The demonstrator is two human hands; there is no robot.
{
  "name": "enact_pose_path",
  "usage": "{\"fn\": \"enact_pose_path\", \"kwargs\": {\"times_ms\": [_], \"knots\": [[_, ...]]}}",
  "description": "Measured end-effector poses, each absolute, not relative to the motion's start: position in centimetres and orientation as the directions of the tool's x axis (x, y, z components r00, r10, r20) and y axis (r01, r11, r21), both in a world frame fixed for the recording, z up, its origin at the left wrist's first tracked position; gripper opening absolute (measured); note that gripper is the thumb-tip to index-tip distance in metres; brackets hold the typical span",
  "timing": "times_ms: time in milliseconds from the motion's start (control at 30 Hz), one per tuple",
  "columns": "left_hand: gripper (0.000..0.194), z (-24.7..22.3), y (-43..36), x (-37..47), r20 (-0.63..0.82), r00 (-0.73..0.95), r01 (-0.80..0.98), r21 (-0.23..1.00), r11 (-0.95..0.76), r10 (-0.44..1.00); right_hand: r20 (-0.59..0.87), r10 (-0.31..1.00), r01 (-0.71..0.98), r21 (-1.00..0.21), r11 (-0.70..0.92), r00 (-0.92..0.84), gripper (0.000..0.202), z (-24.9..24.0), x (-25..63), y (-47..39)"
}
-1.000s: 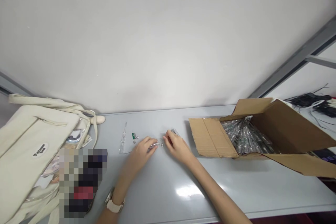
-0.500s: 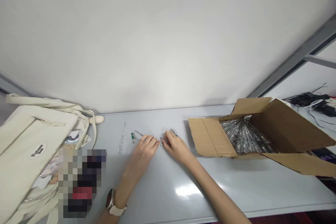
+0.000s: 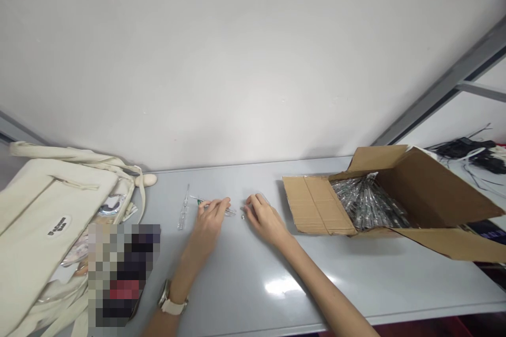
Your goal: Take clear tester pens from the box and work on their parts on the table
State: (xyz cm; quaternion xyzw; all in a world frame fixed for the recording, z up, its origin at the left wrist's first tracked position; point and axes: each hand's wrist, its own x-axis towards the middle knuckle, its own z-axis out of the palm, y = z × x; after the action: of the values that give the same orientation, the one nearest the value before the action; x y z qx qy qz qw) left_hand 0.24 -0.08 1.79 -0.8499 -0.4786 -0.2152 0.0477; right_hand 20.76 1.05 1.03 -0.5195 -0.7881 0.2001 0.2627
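Observation:
My left hand (image 3: 211, 218) is closed round a slim clear screwdriver (image 3: 230, 212), whose thin shaft points left past the fingers. A small green part (image 3: 200, 203) shows beside its fingertips. To the left lies another clear plastic piece (image 3: 184, 208), long and narrow, on the grey table (image 3: 245, 284). My right hand (image 3: 265, 217) rests on the table with fingers curled; what they hold, if anything, is too small to name. By its thumb sits a tiny metal piece (image 3: 242, 216). Something clear (image 3: 264, 197) is partly hidden behind that hand.
An open cardboard box (image 3: 320, 205) holding many clear screwdrivers (image 3: 367, 202) stands at the right. A cream bag (image 3: 35, 221) lies at the left, beside a blurred dark object (image 3: 126, 279). Black cables (image 3: 466, 152) lie at the far right.
My left hand has moved left, away from my right hand, and now covers part of the small green piece. More of the clear screwdriver shows. My right hand has hardly moved.

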Motion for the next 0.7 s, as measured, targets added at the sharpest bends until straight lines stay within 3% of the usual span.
{"fn": "enact_pose_path", "kwargs": {"times_ms": [133,233,533,600,667,700], "knots": [[0.033,1.5,-0.2,0.4,0.49,0.414,0.821,0.163,-0.548,0.767,0.292,0.886,0.526,-0.721,0.451,-0.36,0.016,1.9,20.6,0.6],[0.036,1.4,-0.4,0.4,0.502,0.464,0.793,0.132,-0.594,0.73,0.261,0.878,0.405,-0.809,0.426,-0.402,0.024,2.3,20.2,0.4],[0.043,2.6,-0.9,0.9,0.62,0.427,0.803,0.074,-0.591,0.658,0.188,0.913,0.359,-0.876,0.323,-0.363,0.012,2.5,19.6,0.4],[0.037,2.7,-0.7,1.0,0.72,0.245,0.848,0.165,-0.503,0.649,0.196,0.928,0.363,-0.879,0.309,-0.315,0.012,2.6,19.7,0.5],[0.03,2.8,-0.6,1.0,0.743,-0.043,0.822,0.406,-0.4,0.667,0.201,0.94,0.36,-0.885,0.294,-0.275,0.012,2.6,19.7,0.5],[0.028,2.8,-0.5,1.0,0.681,-0.16,0.753,0.552,-0.357,0.715,0.2,0.945,0.355,-0.89,0.286,-0.258,0.011,2.6,19.7,0.5]]}}
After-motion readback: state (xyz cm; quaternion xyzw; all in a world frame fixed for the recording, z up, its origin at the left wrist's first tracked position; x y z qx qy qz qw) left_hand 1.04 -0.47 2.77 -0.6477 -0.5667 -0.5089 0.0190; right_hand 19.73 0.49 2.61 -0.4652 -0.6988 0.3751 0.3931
